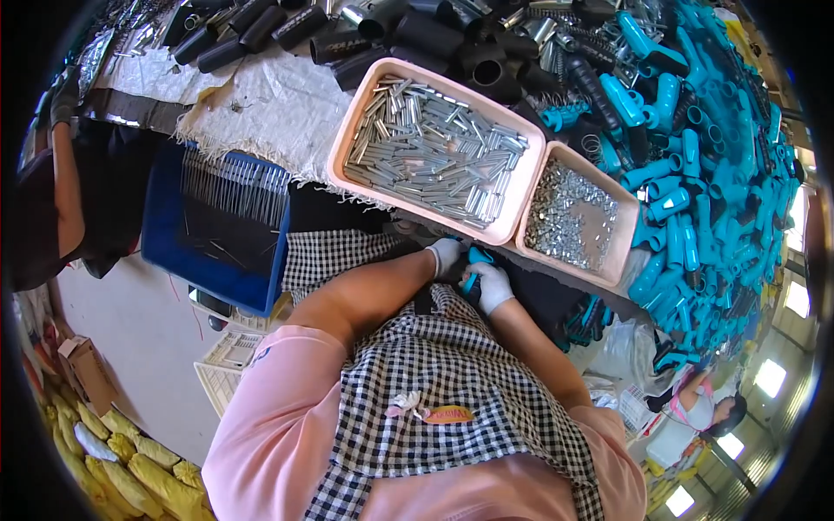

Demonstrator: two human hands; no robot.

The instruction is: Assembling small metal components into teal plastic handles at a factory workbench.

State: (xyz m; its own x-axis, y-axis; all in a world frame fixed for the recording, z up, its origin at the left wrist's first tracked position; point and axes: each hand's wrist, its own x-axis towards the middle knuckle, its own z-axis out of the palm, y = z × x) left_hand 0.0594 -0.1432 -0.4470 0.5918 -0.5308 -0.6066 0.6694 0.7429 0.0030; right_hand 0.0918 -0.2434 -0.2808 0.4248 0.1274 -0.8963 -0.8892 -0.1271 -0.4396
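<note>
Both my hands wear white gloves and are close together in front of the checked apron, below the trays' near edge. My right hand (493, 287) is closed round a teal plastic part (477, 255), whose curved end shows above the fingers. Just left of that part is my left hand (446, 258), its fingers curled and mostly hidden; what they hold does not show. Beyond the hands stands a pale pink tray (530, 187) of short silver metal pins (426, 148). A smaller pink tray (618, 245) beside it holds small metal pieces (569, 208).
Many teal plastic parts (669, 204) are heaped at the right, with black tubes (408, 39) along the back. A blue crate (161, 217) with thin metal rods stands left. Yellow sacks (130, 469) lie lower left. Other people are at the far left and lower right.
</note>
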